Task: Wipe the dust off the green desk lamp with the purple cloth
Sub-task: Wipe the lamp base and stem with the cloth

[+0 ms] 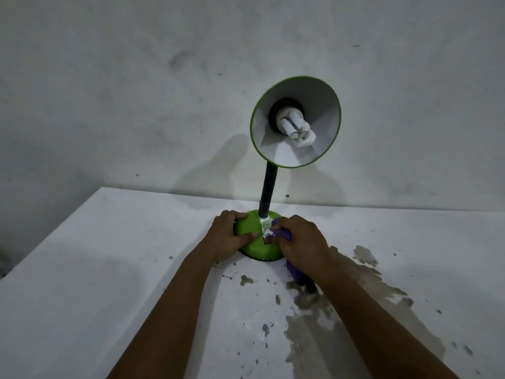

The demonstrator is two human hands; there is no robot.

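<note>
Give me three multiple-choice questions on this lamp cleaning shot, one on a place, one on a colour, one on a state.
1. Where is the purple cloth?
A. on the lamp's base
B. over the shade
C. on the wall

2. What colour is the lamp's neck?
A. green
B. black
C. white

3. What is the left hand doing?
A. hanging idle
B. lifting the bulb
C. steadying the base

Answers: 1 A, the right hand presses the cloth against the base. 2 B, the stem is dark between green base and shade. 3 C, its fingers wrap the base's left side.
</note>
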